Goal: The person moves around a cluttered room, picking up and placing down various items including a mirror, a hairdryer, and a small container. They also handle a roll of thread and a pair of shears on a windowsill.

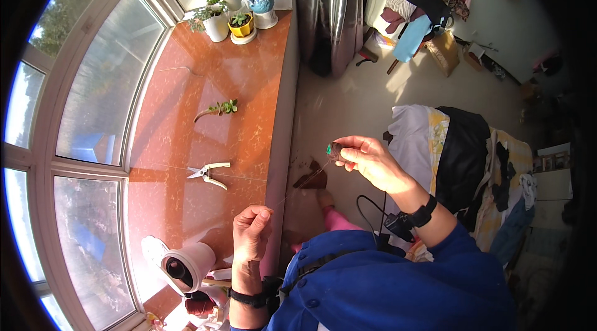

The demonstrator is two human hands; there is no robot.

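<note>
My right hand (pixel 371 161) grips a small spool of dark brown thread (pixel 336 151) with a green end, held out over the floor. A thin strand of thread (pixel 301 187) runs slanting down from the spool to my left hand (pixel 252 231), whose thumb and forefinger pinch it near the sill's edge. On the glossy orange-brown stone windowsill (pixel 242 144) lie pruning shears (pixel 209 174) with pale handles, their jaws apart. Farther along the sill, a cut succulent stem (pixel 217 109) with green leaves lies on its side. A fine line of thread crosses the sill by the shears.
Potted succulents (pixel 242 25) stand at the sill's far end beside grey curtains (pixel 331 9). A white lidded bucket (pixel 200 258) and a dark red thread spool (pixel 199 305) are near my left forearm. Clothes cover a bed (pixel 461 158) at right; more are piled on furniture (pixel 415 0) beyond.
</note>
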